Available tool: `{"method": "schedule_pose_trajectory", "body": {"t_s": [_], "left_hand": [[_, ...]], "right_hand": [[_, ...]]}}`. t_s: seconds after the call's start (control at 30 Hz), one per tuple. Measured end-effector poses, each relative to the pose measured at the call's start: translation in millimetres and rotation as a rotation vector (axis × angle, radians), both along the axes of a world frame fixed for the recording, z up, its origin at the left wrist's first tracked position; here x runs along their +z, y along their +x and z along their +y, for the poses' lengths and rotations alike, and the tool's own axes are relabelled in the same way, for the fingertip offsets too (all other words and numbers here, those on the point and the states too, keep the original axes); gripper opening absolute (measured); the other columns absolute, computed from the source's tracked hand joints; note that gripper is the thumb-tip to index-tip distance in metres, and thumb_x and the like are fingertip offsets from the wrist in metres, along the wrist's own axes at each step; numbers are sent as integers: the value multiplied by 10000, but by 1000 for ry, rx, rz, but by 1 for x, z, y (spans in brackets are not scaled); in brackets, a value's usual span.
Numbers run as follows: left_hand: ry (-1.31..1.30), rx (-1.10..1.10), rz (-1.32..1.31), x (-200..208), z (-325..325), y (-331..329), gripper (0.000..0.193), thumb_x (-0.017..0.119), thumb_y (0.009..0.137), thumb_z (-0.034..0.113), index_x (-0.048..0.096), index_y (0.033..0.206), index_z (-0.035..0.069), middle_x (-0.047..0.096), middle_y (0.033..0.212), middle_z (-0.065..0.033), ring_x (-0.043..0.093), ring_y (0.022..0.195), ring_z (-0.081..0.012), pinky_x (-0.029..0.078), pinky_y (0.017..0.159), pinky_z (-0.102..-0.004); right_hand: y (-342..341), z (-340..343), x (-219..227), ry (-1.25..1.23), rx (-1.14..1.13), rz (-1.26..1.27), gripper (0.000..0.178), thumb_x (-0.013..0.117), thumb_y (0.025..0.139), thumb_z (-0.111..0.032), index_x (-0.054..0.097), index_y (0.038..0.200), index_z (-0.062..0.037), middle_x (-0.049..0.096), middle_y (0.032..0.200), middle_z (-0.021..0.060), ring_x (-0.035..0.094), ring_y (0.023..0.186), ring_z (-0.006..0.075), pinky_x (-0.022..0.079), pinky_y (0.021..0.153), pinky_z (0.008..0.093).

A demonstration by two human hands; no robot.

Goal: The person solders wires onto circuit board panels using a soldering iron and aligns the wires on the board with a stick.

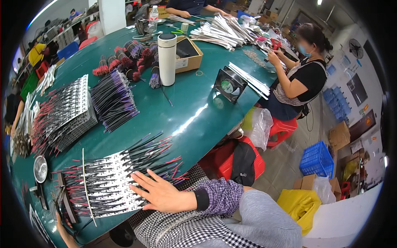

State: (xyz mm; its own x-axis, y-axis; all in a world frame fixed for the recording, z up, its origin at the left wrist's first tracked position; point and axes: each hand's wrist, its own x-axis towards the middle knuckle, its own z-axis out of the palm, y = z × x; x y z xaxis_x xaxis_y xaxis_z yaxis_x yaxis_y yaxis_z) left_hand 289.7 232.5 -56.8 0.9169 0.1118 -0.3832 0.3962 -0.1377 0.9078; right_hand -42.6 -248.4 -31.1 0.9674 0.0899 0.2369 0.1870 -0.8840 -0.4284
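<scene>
My right hand (pixel 159 192) lies flat with fingers spread on a white panel (pixel 113 175) lined with rows of black and red wires (pixel 151 144). The wires stick out past both sides of the panel. A thin pale strip (pixel 85 182) crosses the wires near its left side. At the lower left, my left hand (pixel 64 229) is closed around dark handles (pixel 71 232), apparently of a hand tool whose kind I cannot make out. Just beside it stands a narrow brown bar (pixel 68 198). A small round metal dish (pixel 40 168) is farther up on the left.
Stacked wired panels (pixel 68 111) and a bundle of black-purple wires (pixel 113 101) lie beyond. A white flask (pixel 166 60), cardboard box (pixel 190 58) and small fan (pixel 230 84) stand on the green table (pixel 165 115). A co-worker (pixel 302 66) sits at the right; red stools (pixel 252 157) are alongside.
</scene>
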Motion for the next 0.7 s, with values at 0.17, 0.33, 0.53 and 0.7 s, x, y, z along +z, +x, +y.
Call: {"method": "schedule_pose_trajectory", "body": {"t_s": [0.17,0.33,0.53,0.7], "left_hand": [[738,82,-191,-3,-5,-16,659,570,1003,556,646,730,-40,647,632,-139,612,471,-264,475,442,-405],[1653,1,-730,23,-68,-77,516,566,1000,419,646,1233,-35,678,1186,-242,650,1061,-398,516,888,-476],[916,-451,-856,52,-243,-204,289,692,922,157,648,1167,10,662,1056,-184,637,958,-365,522,834,-420],[993,-437,-1013,27,-246,-204,209,660,911,61,627,1109,3,649,973,-160,621,895,-363,516,768,-432]], "right_hand": [[10,6,33,-23,6,-80,851,671,899,-476,384,1515,35,247,1622,290,141,1552,394,129,1243,558],[31,-3,5,-161,-98,75,748,561,953,-522,478,1480,1,309,1596,295,197,1536,399,181,1211,598],[24,-13,4,-186,-104,6,713,577,965,-468,451,1502,-17,330,1585,299,248,1517,414,182,1208,602],[21,-10,1,-204,-65,-2,631,628,964,-333,466,1506,-55,324,1587,288,284,1498,419,217,1197,596]]}}
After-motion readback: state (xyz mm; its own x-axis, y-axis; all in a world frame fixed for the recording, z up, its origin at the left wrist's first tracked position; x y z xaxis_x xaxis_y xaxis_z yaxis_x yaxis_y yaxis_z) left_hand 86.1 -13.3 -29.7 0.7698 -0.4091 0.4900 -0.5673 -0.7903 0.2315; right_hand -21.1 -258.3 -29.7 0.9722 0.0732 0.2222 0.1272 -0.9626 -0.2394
